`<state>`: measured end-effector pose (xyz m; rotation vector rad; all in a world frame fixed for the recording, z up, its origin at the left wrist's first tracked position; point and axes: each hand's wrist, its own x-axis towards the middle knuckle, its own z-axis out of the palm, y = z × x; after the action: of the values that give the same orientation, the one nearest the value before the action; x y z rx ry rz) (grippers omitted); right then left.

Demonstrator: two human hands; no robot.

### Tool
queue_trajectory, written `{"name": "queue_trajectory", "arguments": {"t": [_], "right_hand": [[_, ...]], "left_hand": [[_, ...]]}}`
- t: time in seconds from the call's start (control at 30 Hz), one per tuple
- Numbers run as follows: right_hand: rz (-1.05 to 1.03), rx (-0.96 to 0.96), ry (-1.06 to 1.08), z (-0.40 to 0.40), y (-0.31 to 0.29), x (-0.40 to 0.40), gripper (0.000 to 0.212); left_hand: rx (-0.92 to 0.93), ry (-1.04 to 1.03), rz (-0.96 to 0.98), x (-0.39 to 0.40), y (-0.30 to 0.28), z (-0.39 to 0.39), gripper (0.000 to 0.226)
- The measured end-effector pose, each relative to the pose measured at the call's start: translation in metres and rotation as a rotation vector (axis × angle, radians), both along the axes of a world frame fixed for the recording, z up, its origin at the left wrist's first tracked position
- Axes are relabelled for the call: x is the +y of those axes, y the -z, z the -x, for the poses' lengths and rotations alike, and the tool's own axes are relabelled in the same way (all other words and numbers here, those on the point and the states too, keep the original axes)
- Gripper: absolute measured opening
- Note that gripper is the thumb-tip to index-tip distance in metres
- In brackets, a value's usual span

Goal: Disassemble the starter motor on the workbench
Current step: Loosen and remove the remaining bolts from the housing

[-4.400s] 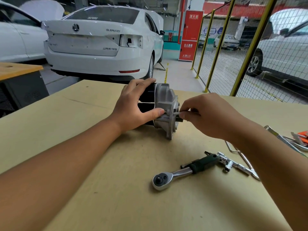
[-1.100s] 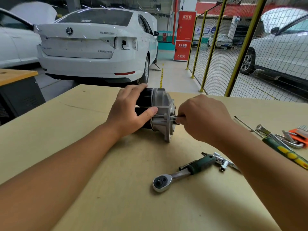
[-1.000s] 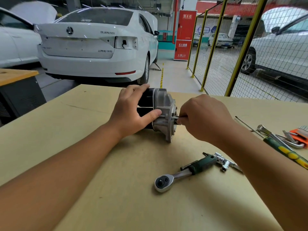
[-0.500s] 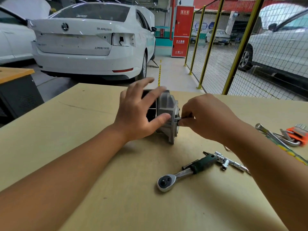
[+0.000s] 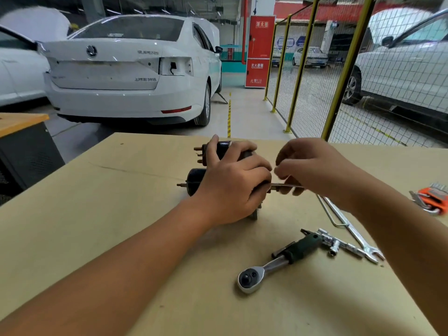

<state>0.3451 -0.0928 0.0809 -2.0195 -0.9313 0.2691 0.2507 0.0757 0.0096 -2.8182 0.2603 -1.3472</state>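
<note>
The starter motor [image 5: 195, 183] lies on its side on the workbench [image 5: 121, 214], its black body and solenoid [image 5: 224, 147] pointing left. My left hand [image 5: 232, 187] clamps over its right end and hides the grey aluminium housing. My right hand [image 5: 312, 168] is just right of the motor, fingers pinched on a long thin bolt [image 5: 287, 186] that sticks out horizontally from under my left hand. How much of the bolt sits inside the motor is hidden.
A ratchet wrench [image 5: 274, 263] lies in front of the motor, with sockets on an extension [image 5: 335, 244] and a spanner [image 5: 354, 236] beside it. An orange hex-key set [image 5: 435, 198] sits at the right edge. A white car [image 5: 131, 71] and yellow mesh fence [image 5: 344, 69] stand beyond.
My left hand has moved over the housing and now covers it. The thin bolt shows longer to the right of the motor than before, drawn out by my right hand.
</note>
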Motion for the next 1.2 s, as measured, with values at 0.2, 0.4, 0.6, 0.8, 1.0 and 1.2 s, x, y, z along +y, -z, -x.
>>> {"name": "queue_trajectory", "arguments": {"t": [0.2,0.4,0.6,0.8,1.0,1.2], "right_hand": [[0.149,0.371,0.088,-0.009,0.008,-0.047,0.051],[-0.156,0.719,-0.070,0.003,0.030,-0.057,0.041],[-0.260,0.832,-0.113,0.006,0.043,-0.057,0.032],[-0.269,0.662,-0.196,0.000,0.055,-0.061,0.025],[0.031,-0.242,-0.057,-0.002,0.057,-0.063,0.022],[-0.192,0.217,0.000,0.005,0.056,-0.052,0.026]], "left_hand": [[-0.065,0.017,0.013,0.005,0.005,-0.003,0.012],[-0.080,0.026,0.012,0.007,0.005,-0.001,0.012],[-0.210,-0.120,0.347,0.044,-0.007,0.011,0.052],[0.308,0.012,0.771,0.080,0.008,0.025,0.086],[0.271,0.044,0.815,0.075,0.006,0.025,0.094],[0.212,0.049,0.804,0.065,0.007,0.025,0.092]]}}
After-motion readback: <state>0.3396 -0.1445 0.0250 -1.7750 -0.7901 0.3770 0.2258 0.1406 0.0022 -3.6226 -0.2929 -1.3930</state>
